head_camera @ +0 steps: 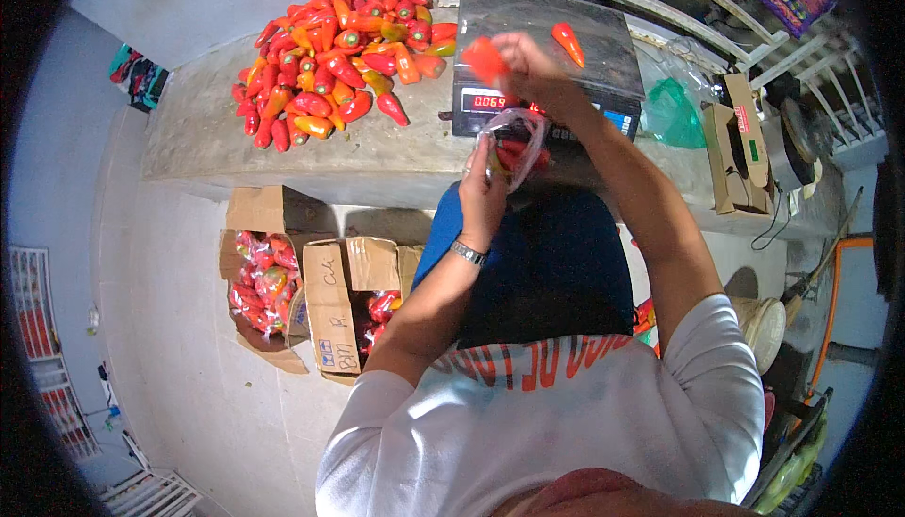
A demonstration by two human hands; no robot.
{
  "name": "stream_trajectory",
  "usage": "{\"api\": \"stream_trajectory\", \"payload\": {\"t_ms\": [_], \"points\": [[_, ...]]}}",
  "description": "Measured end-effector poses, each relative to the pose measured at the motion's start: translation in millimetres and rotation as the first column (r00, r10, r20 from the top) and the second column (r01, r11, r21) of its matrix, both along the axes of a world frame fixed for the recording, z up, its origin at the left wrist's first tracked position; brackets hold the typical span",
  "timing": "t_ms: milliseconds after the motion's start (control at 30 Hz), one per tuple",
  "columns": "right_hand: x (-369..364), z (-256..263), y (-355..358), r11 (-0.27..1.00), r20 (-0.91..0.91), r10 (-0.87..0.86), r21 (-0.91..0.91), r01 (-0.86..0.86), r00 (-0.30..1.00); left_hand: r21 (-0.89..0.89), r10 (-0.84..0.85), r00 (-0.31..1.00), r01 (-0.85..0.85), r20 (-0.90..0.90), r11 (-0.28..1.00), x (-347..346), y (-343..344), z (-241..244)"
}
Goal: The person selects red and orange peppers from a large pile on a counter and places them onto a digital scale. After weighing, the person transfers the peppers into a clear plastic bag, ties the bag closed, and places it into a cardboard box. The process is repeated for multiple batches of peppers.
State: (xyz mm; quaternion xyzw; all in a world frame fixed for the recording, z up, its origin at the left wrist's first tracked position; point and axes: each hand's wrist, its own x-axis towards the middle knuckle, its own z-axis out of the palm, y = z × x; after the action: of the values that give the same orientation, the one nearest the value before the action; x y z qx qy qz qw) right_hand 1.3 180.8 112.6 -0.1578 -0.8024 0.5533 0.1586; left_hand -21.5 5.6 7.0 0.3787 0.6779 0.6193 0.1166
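Observation:
My left hand point(482, 195) grips a clear plastic bag point(534, 137) by its side, with its mouth spread open. Red peppers point(515, 156) show inside the bag, just in front of my lap. Above the front of a black digital scale point(488, 15), my right hand point(524, 61) holds a red pepper point(485, 61), blurred by motion. One orange-red pepper point(568, 45) lies on the scale's platform. The scale's lit red display point(489, 102) is partly covered by my right hand and wrist. Left of the scale, a large heap of red and orange peppers point(332, 68) rests on the concrete counter point(205, 142).
Below the counter stand two cardboard boxes, one point(230, 255) beside the other point(327, 312), holding bagged peppers. A green plastic bag point(675, 114), a torn cardboard box point(728, 156) and a cable point(774, 223) are at the right. White metal bars point(679, 11) line the counter's back.

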Motion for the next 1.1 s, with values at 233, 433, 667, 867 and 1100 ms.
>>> {"api": "stream_trajectory", "payload": {"t_ms": [233,433,667,867,1100], "points": [[64,-44,-45,0.907,0.080,0.281,-0.348,-0.238,0.956,0.047,0.028,0.989,-0.035,0.143,0.998,2,2,-21],[60,-62,-66,0.775,0.105,-0.073,0.632,-0.010,0.992,0.000,0.014,0.974,-0.014,-0.227,1.000,21,-4,2],[61,-81,-51,0.595,0.202,-0.072,0.795,-0.121,0.977,0.010,0.008,0.993,-0.007,-0.122,1.000,18,-7,0],[60,3,5,0.836,0.226,-0.143,0.549,-0.005,0.964,0.020,0.011,1.000,-0.011,-0.015,1.000,12,-5,-6],[30,-15,85,0.406,0.034,-0.697,0.843,0.354,0.717,-0.010,0.034,0.993,-0.035,-0.116,0.999,7,-9,0]]}}
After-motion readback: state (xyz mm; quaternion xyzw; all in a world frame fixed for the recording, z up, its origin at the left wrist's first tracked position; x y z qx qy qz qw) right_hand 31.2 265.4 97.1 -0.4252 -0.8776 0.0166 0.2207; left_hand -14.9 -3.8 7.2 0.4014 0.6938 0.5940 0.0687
